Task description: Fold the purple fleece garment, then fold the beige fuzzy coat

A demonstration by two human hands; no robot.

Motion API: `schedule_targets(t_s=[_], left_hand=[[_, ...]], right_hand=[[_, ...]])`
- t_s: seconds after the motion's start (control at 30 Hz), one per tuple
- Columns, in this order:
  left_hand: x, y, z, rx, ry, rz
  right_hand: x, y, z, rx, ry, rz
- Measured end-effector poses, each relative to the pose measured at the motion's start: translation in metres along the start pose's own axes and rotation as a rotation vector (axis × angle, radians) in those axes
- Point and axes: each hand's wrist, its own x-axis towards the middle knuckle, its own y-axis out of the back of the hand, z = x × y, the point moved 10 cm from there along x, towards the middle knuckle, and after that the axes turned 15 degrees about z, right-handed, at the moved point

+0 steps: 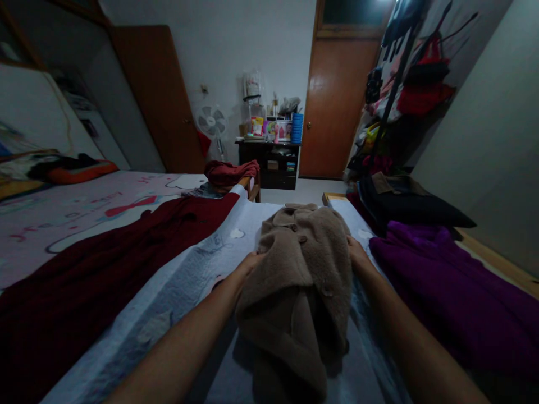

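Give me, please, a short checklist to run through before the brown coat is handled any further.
1. Left hand at the coat: ok, at its left edge.
2. Right hand at the coat: ok, at its right edge.
3. Firm grip on both sides: cannot tell, the coat hides part of each hand.
4. Coat smooth and flat: not ok, it is bunched with deep folds.
5. Buttons in view: ok, several show on the upper side.
6. Neighbouring clothes apart from the coat: ok, the dark red garment lies to the left and the purple garment to the right.
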Motion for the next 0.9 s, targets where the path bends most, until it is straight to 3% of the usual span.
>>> schedule_targets(t_s=[0.2,0.23,0.37,0.5,0.6,0.7,0.8,0.9], left_hand=[[0.019,0.025,0.064,0.113,-0.202,0.091],[0.021,0.033,0.080,0.156,-0.244,0.116],[0.015,0.079,0.164,0.671,-0.652,0.378],[0.004,0.125,0.210,0.949,-0.753,0.575],[-0.009,0.152,0.222,1.180,-0.754,0.779],[-0.018,0.148,0.218,1.313,-0.824,0.820],[-0.020,0.122,0.197,1.374,-0.880,0.693],[-0.021,0.083,0.155,1.337,-0.850,0.374]], right_hand=[[0.010,0.013,-0.015,0.045,-0.017,0.022],[0.012,0.014,-0.019,0.048,-0.004,0.028],[0.022,0.024,-0.025,-0.003,0.007,0.066],[0.035,0.045,-0.024,-0.236,0.015,0.091],[0.042,0.068,-0.035,-0.602,0.149,0.159],[0.045,0.080,-0.046,-0.827,0.232,0.245],[0.043,0.068,-0.044,-0.837,0.251,0.196],[0.035,0.033,-0.032,-0.677,0.285,-0.049]])
